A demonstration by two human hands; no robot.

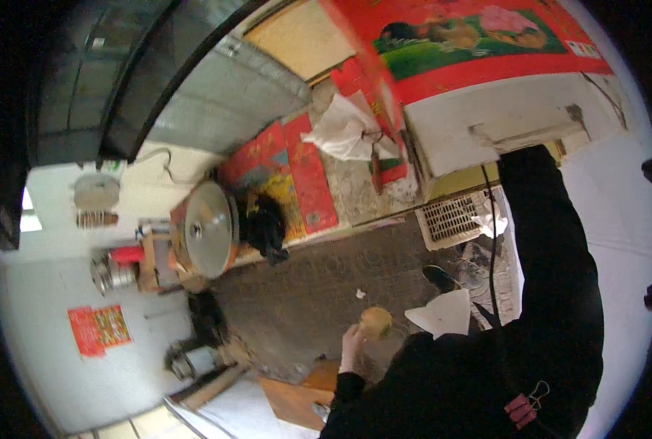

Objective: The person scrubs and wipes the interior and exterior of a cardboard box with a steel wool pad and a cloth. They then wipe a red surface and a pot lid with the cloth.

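Note:
My left hand [352, 347], low in the view, is shut on a round yellow-brown item [376, 324], perhaps a bun, held over the dark floor. The far side of its grip is hidden. My right hand is out of sight; the black sleeve [529, 170] on that side ends at the edge of a white surface. A white plastic bag or cloth [339, 129] lies crumpled on the worktop [348, 186], beside a dark brown stick-like tool [377, 170]. A white sheet or bag [444, 313] is near my body, close to a dark shoe [440, 277].
A large round metal pan or lid [210, 230] and a black bag [265, 225] are at the worktop's far end. A plastic crate [451, 219] stands below it. Wooden boards [295, 403] are near my left arm. A black cable [491, 247] hangs along my front.

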